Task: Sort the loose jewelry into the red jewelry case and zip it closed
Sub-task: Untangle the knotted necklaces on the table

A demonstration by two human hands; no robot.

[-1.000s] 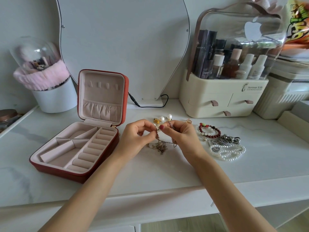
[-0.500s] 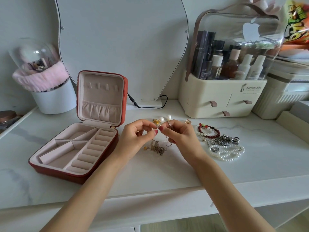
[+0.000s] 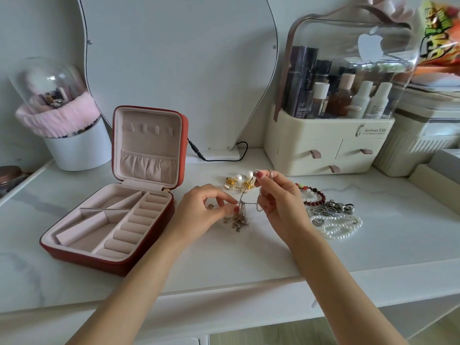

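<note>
White tabletop (image 3: 373, 232); thin tasselled chain (image 3: 242, 207)

An open jewelry case (image 3: 107, 227) lies at the left of the surface (image 3: 249, 257), its lid upright at the back. Right of it, two hands hold a chain necklace (image 3: 242, 210) just above the surface. Pearl earrings (image 3: 239, 180) sit behind them; a beaded bracelet (image 3: 313, 197) and pearl strand (image 3: 341, 227) lie to their right, before a cosmetics organizer (image 3: 326, 150).
</note>
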